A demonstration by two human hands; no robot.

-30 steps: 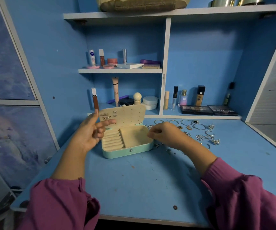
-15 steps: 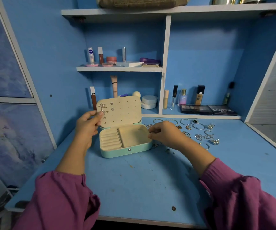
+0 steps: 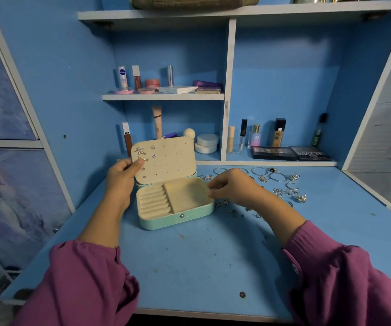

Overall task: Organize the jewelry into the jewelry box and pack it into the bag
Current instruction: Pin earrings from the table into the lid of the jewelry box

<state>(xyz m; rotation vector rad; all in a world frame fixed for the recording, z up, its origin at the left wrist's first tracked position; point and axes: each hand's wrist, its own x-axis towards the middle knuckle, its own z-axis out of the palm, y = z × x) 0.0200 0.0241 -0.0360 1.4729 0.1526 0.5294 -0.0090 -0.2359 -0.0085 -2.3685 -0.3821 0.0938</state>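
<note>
Gripping lid [image 3: 166, 158] now, left hand [image 3: 120, 178]

We read "NIVEA" on the white tube [image 3: 122, 77] on the upper shelf [image 3: 163, 96], "MATTE" on the black palette [image 3: 310, 153] lower right, and "SB" on the small perfume bottle [image 3: 256, 136].
</note>
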